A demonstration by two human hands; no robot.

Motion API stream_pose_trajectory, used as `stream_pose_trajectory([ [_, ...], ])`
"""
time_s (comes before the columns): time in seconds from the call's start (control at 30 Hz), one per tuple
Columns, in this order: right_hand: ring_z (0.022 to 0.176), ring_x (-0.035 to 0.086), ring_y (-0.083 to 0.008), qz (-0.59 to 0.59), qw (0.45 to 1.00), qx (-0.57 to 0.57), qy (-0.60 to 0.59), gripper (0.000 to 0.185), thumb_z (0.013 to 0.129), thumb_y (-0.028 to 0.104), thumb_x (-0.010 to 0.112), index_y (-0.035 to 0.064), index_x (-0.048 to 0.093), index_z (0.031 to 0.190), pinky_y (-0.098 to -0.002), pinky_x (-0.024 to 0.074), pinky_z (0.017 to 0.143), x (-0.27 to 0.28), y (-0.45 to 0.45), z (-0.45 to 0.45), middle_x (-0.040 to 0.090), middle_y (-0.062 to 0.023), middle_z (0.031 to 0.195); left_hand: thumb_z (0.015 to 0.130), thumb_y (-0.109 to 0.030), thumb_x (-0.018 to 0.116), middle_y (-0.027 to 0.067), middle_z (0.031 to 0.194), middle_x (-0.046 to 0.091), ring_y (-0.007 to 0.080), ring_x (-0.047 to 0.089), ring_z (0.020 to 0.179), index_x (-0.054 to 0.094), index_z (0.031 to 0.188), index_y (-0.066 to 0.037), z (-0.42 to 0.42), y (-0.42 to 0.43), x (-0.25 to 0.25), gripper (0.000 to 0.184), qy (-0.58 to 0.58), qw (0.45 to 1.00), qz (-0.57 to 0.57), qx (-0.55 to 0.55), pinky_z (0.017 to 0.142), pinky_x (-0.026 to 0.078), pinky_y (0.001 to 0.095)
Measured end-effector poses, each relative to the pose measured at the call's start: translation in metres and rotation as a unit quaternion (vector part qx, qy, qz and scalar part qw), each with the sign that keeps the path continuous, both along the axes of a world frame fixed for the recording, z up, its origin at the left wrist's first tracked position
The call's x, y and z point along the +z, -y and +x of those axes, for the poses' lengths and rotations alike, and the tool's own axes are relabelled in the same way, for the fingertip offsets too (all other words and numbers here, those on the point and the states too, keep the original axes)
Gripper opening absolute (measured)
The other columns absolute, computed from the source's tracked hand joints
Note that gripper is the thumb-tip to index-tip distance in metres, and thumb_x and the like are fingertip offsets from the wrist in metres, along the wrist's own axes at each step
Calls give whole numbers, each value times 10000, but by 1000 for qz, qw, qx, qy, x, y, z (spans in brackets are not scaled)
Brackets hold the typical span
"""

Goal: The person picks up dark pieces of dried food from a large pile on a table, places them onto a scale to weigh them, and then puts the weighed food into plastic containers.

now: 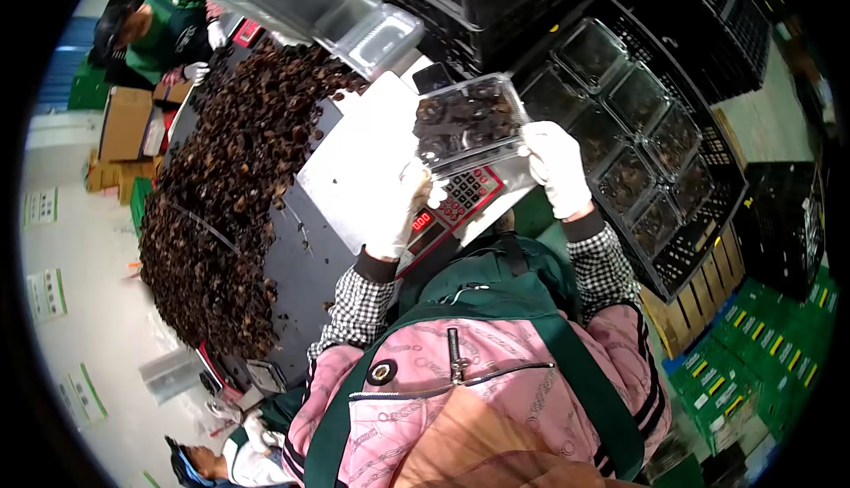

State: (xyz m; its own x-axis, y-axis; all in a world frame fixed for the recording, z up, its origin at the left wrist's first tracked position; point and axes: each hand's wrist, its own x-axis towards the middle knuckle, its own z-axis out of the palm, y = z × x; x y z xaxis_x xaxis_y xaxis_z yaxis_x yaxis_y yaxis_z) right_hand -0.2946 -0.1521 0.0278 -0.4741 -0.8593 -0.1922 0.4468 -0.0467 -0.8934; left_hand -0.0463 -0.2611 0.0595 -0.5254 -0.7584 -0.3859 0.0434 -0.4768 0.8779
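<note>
Above the scale (pixel 486 189), the box (pixel 478 158) of dark pieces (pixel 465 116) sits between left hand (pixel 412 196) and right hand (pixel 560 167), each grip pinched on its edge; uneven squeezing (the walls look thin) could flex it and spill some.

Between the dark heap (pixel 212 178) and the white plate (pixel 350 147), a grey strip of the table (pixel 305 267) gives a hand a low passage from the near edge toward the far side, crossed only by a thin pale strand (pixel 301 225). The heap bars the surface's left part. Stacked clear tubs (pixel 381 41) block the far edge, and black crates (pixel 491 10) wall off the far right corner. The clear box (pixel 469 120), between left hand (pixel 403 209) and right hand (pixel 556 169), obstructs the space above the keypad (pixel 465 196). Beyond the right edge, a crate rim (pixel 728 209) stands around packed boxes (pixel 639 98).
</note>
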Motion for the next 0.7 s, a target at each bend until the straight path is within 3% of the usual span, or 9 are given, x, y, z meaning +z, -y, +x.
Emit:
stream_pose_trajectory([
  [0.03,586,529,-31,32,997,1,73,120,928,92,641,15,664,1017,-165,379,494,7,0,-4,679,-29,814,933,-117,636,38,863,587,117,581,695,567,1105,0,-5,-2,2,219,-11,999,26,16,622,502,264],
  [0.1,451,397,-19,39,997,1,63,152,953,116,609,17,627,1068,-192,272,408,3,5,-2,647,-22,776,946,-144,631,45,895,597,123,595,713,565,1153,19,-2,-3,1,271,8,999,21,28,658,508,254],
  [0.3,488,433,-14,35,993,98,48,154,956,132,612,16,635,1054,-185,320,440,-7,39,32,645,-4,793,977,-191,603,49,913,617,131,635,760,538,1211,13,37,-17,14,317,52,994,37,92,678,503,256],
  [0.47,462,418,-16,43,987,154,5,149,957,143,598,18,645,1024,-191,314,421,-9,66,57,625,2,756,1023,-241,545,119,996,673,161,663,786,557,1148,1,75,-26,-1,272,28,990,58,123,658,508,250],
  [0.57,449,405,-17,61,984,165,-26,152,956,143,597,14,654,1013,-192,304,415,-6,76,67,593,13,700,1015,-225,569,135,1007,689,158,662,765,522,1290,23,98,-30,-1,374,143,987,-56,51,652,514,250],
  [0.6,445,402,-17,63,984,163,-30,162,960,149,596,13,653,1025,-194,300,412,-9,78,69,576,20,684,942,-138,677,145,1134,661,178,656,906,374,1469,8,99,-35,-3,626,170,977,-59,116,768,536,291],
  [0.67,441,399,-19,70,984,158,-40,181,968,162,595,9,651,1049,-197,295,408,-14,79,72,549,30,659,860,-89,753,160,1269,585,205,590,1104,274,1523,-9,100,-38,-15,822,119,965,-174,158,919,498,319],
  [0.7,440,398,-20,76,984,154,-46,191,973,168,595,8,651,1062,-199,294,406,-16,80,73,539,34,650,799,-78,804,168,1394,473,226,461,1267,220,1546,-23,105,-32,-10,950,212,926,-294,100,1037,415,340],
])
